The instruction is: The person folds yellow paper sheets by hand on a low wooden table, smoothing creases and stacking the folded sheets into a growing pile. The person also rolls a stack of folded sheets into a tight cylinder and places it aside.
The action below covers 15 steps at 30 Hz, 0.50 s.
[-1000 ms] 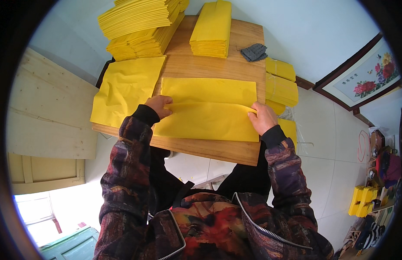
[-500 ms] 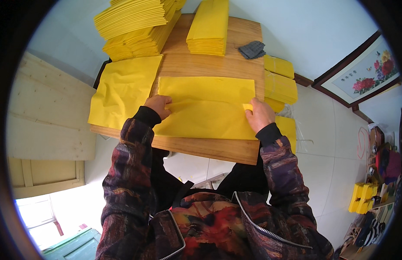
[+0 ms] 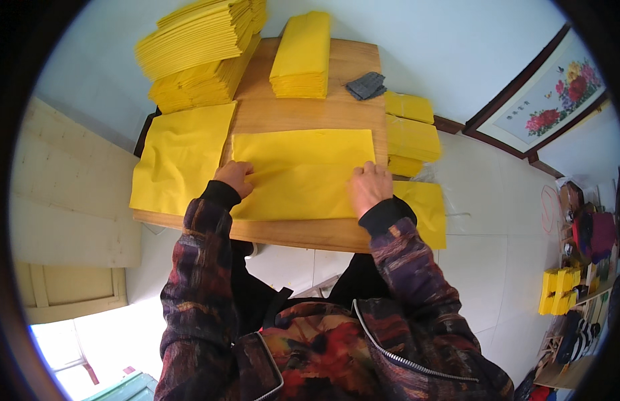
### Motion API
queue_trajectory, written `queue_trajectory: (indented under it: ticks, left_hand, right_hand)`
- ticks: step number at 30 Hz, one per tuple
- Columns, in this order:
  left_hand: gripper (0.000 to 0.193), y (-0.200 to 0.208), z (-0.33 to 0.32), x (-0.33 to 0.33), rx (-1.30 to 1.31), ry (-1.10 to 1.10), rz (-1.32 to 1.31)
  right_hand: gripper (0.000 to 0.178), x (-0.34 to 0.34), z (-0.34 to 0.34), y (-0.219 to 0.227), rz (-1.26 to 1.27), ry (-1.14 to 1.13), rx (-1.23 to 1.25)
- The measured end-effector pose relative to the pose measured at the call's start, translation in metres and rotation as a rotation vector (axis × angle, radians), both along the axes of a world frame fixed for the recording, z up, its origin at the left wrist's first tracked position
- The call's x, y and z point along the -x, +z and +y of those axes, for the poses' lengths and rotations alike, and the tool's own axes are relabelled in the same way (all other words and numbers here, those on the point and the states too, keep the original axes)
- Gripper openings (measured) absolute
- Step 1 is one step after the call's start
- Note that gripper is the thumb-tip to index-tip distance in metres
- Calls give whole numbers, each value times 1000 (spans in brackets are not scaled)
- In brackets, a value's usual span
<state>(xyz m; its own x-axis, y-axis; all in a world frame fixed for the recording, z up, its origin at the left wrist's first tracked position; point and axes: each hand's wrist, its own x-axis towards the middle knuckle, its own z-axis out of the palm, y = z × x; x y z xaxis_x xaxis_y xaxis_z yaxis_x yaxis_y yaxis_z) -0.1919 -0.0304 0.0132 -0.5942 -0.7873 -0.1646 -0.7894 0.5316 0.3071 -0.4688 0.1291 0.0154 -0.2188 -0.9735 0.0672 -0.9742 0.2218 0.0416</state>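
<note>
A wide yellow sheet, cloth-like or papery, lies crosswise in front of me with a faint fold line along its length. At its left end my left hand is closed, thumb and curled fingers on the edge. My right hand lies over the right end, back up and fingers bent onto the sheet; their tips are partly hidden. Left of this piece, another yellow sheet is spread out flat with wrinkles in it.
The wooden table carries a tall pile of folded yellow pieces at the far left, a smaller yellow stack and a crumpled grey cloth. Yellow bundles sit off the table's right side. A framed flower picture is farther right.
The view has shifted, so the table appears lower and further left. My right hand has turned from gripping the right edge to lying over the sheet. The left hand stays at its end.
</note>
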Motion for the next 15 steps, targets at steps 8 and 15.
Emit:
queue_trajectory:
  ticks: [8,15]
  left_hand:
    - [29,0,3,-1,14,37,3]
    - [32,11,25,2,425,92,-101]
  right_hand:
    - [85,-34,22,-28,-313,-85,88]
    - [87,-31,26,-34,-335,-69,108]
